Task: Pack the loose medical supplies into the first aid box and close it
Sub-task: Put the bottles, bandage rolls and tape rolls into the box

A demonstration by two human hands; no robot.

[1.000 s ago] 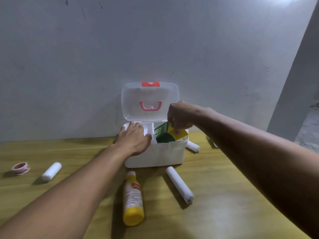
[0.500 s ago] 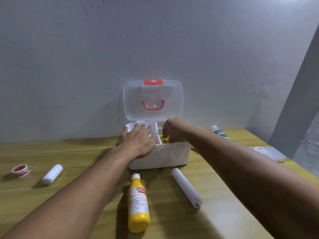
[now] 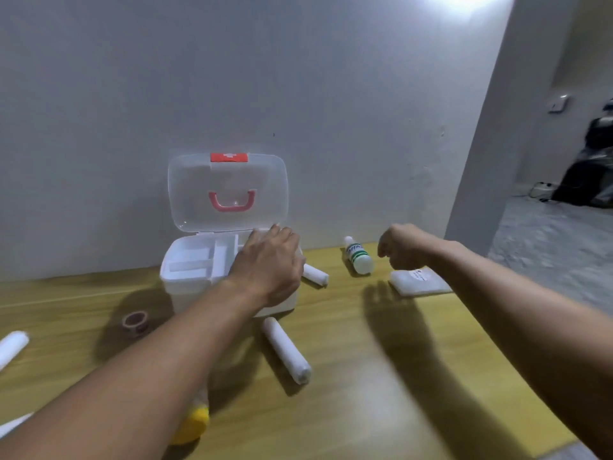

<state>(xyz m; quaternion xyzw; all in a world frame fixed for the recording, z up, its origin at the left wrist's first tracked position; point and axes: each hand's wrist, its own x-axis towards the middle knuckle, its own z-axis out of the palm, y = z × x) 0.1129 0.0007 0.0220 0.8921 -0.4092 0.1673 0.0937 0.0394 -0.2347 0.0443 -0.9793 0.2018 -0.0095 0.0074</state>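
Note:
The white first aid box (image 3: pixel 185 287) stands open against the wall, its clear lid (image 3: pixel 199 180) with a red handle upright. My left hand (image 3: pixel 270 267) rests flat on the box's right side, hiding that compartment. My right hand (image 3: pixel 403 247) hovers empty, fingers curled loosely, over the table right of the box, just above a flat white packet (image 3: pixel 421 282) and beside a small white bottle with a green label (image 3: pixel 357 259). White bandage rolls lie right of the box (image 3: pixel 316 276), in front of it (image 3: pixel 287 350) and at the far left (image 3: pixel 11 348). A yellow bottle (image 3: pixel 192 426) peeks from under my left forearm.
A pinkish tape roll (image 3: pixel 135 322) lies on the wooden table (image 3: pixel 365 393) left of the box. A grey wall stands right behind the box. The table's right edge runs close to the packet; beyond it is a floor with dark objects.
My right hand has left the box, now without the green and yellow carton, and moved right towards the packet and bottle. My left hand slid to the box's right side. The view has swung right.

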